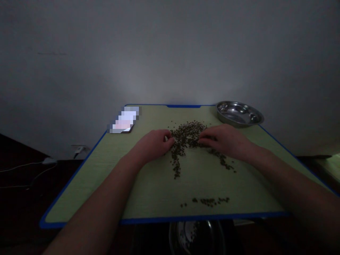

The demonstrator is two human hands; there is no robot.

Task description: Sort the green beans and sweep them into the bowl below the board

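Note:
A heap of small dark beans or seeds (190, 131) is spread over the light green tabletop (148, 191), with trails running toward me on both sides. At its left edge my left hand (156, 145) rests with fingers curled and the thumb brought near the index finger. Across the heap, my right hand (225, 140) reaches in from the right, thumb and fingertips pinched low among the beans. Whether either hand has a bean between its fingertips is too small and dark to tell. A separate row of beans (209, 202) lies by the near edge.
A shiny metal bowl (239, 115) stands at the back right corner. Below the table's near edge is another metal bowl (174, 235) with some dark bits in it. A phone (124, 120) with a lit, blurred screen lies back left. Behind is a grey wall (170, 53).

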